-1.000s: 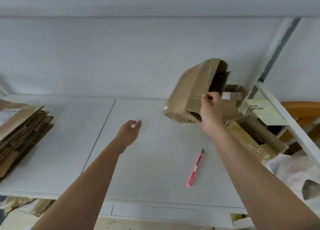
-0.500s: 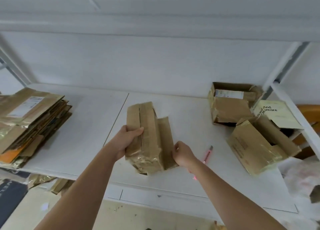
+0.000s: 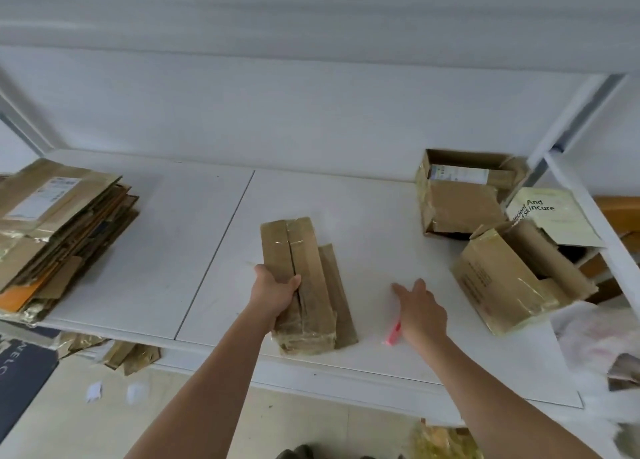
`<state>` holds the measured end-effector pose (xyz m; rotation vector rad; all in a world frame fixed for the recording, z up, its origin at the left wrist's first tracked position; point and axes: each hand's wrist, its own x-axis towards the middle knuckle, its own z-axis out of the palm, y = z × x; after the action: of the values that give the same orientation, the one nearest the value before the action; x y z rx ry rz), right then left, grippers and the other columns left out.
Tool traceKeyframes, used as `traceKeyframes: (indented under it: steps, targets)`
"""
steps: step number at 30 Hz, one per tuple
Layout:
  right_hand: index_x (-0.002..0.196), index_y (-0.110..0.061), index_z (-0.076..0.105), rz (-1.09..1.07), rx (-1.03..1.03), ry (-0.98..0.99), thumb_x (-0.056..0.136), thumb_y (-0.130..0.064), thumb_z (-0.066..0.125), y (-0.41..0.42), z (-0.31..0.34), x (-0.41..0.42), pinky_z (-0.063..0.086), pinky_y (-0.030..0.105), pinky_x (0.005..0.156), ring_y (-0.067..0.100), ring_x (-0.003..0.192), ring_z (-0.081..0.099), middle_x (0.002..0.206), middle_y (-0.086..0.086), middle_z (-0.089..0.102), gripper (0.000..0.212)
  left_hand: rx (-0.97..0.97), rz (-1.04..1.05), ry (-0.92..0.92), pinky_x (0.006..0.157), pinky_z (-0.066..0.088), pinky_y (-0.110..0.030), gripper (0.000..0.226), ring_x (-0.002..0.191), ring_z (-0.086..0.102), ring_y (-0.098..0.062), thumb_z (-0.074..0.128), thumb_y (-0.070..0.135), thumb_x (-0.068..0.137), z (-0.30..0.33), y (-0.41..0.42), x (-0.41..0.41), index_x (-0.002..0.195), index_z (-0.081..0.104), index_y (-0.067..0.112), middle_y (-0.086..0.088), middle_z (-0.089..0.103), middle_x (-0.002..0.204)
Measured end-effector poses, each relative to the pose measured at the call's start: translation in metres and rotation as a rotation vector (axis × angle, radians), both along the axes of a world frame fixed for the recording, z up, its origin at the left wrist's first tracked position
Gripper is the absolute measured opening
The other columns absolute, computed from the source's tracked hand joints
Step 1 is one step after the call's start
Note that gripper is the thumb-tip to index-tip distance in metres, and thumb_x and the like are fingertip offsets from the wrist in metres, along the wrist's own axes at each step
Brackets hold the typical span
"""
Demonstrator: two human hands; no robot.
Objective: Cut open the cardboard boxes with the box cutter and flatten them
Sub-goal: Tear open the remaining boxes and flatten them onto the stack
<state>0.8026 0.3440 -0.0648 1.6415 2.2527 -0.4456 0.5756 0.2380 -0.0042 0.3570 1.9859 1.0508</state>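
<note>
Box (image 3: pixel 304 282) now lies on the table (image 3: pixel 156 268); our left hand (image 3: pixel 273 292) grips it, our right (image 3: pixel 420 308) has let go, fingers spread over the cutter (image 3: pixel 393 335). Flattened stack (image 3: pixel 59 230) left, two boxes (image 3: pixel 512 275) right.

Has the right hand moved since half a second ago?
Yes. The right hand has let go of the cardboard box and shifted right, now open over the pink box cutter on the white table.
</note>
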Motion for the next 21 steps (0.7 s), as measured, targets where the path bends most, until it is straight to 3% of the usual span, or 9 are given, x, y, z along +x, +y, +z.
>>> traceKeyframes:
  steps: [2, 4, 6, 8, 12, 14, 16, 19, 21]
  targets:
    - [0.130, -0.020, 0.044, 0.081, 0.060, 0.003, 0.067, -0.039, 0.084, 0.000, -0.008, 0.003, 0.050, 0.033, 0.083, 0.026, 0.122, 0.047, 0.131, 0.008, 0.035, 0.077, -0.004, 0.011, -0.011, 0.079, 0.047, -0.039, 0.046, 0.100, 0.052, -0.026, 0.066, 0.024, 0.093, -0.001, 0.000, 0.000, 0.120, 0.031, 0.014, -0.004, 0.049, 0.109]
    - [0.114, -0.015, 0.054, 0.171, 0.179, 0.017, 0.086, -0.020, 0.066, 0.001, -0.010, 0.002, 0.048, 0.030, 0.074, 0.024, 0.118, 0.051, 0.121, 0.005, 0.042, 0.031, 0.007, 0.043, -0.053, 0.076, 0.048, -0.039, 0.042, 0.097, 0.053, -0.024, 0.063, 0.023, 0.095, -0.003, 0.000, 0.002, 0.119, 0.029, 0.015, -0.003, 0.048, 0.107]
    - [0.111, -0.017, 0.055, 0.250, 0.269, -0.061, 0.087, -0.006, 0.058, 0.000, -0.011, 0.001, 0.039, 0.028, 0.066, 0.021, 0.111, 0.054, 0.116, 0.001, 0.048, 0.026, 0.025, 0.087, -0.105, 0.064, 0.047, -0.034, 0.036, 0.086, 0.054, -0.017, 0.059, 0.021, 0.098, -0.005, -0.004, 0.006, 0.116, 0.028, 0.016, -0.001, 0.048, 0.102]
    - [0.112, -0.020, 0.053, 0.281, 0.305, -0.112, 0.087, -0.007, 0.059, 0.004, -0.009, 0.003, 0.035, 0.028, 0.064, 0.019, 0.106, 0.056, 0.113, -0.001, 0.053, 0.029, 0.045, 0.120, -0.144, 0.057, 0.045, -0.030, 0.032, 0.083, 0.054, -0.014, 0.056, 0.017, 0.099, -0.007, -0.008, 0.008, 0.116, 0.028, 0.016, -0.001, 0.050, 0.101]
    - [0.102, -0.022, 0.049, 0.248, 0.438, 0.006, 0.094, -0.019, 0.053, 0.019, 0.010, 0.000, 0.030, 0.027, 0.053, 0.017, 0.085, 0.062, 0.098, -0.004, 0.062, 0.009, 0.045, 0.154, -0.250, 0.073, 0.055, -0.044, 0.039, 0.095, 0.061, -0.024, 0.062, 0.011, 0.095, -0.003, -0.013, 0.002, 0.125, 0.037, 0.009, -0.010, 0.058, 0.113]
    - [0.094, -0.019, 0.047, 0.216, 0.552, 0.172, 0.093, -0.026, 0.058, 0.026, 0.024, -0.008, 0.023, 0.027, 0.047, 0.020, 0.071, 0.061, 0.083, -0.003, 0.060, 0.013, 0.005, 0.159, -0.268, 0.063, 0.055, -0.046, 0.045, 0.092, 0.063, -0.026, 0.071, 0.014, 0.089, 0.002, -0.015, -0.001, 0.125, 0.044, 0.008, -0.011, 0.061, 0.113]
    - [0.086, -0.015, 0.044, 0.120, 0.558, 0.460, 0.090, -0.022, 0.061, 0.028, 0.042, -0.024, 0.023, 0.026, 0.046, 0.023, 0.060, 0.053, 0.070, 0.000, 0.053, 0.020, -0.035, 0.126, -0.259, 0.055, 0.053, -0.043, 0.052, 0.092, 0.064, -0.028, 0.077, 0.019, 0.084, 0.007, -0.017, -0.004, 0.125, 0.045, 0.011, -0.010, 0.061, 0.112]
    - [0.087, -0.006, 0.049, 0.096, 0.401, 0.969, 0.092, -0.007, 0.060, 0.020, 0.065, -0.065, 0.035, 0.026, 0.050, 0.018, 0.059, 0.055, 0.071, 0.001, 0.058, 0.012, -0.025, 0.096, -0.186, 0.067, 0.058, -0.049, 0.063, 0.098, 0.064, -0.029, 0.079, 0.025, 0.082, 0.005, -0.019, -0.002, 0.132, 0.041, 0.017, -0.008, 0.061, 0.119]
    - [0.093, -0.002, 0.056, 0.138, 0.280, 1.191, 0.094, -0.003, 0.059, 0.007, 0.077, -0.096, 0.043, 0.018, 0.057, 0.004, 0.069, 0.060, 0.085, -0.002, 0.065, 0.003, 0.014, 0.036, -0.037, 0.082, 0.056, -0.055, 0.083, 0.107, 0.062, -0.032, 0.075, 0.025, 0.086, 0.001, -0.021, 0.002, 0.148, 0.021, 0.031, -0.006, 0.059, 0.125]
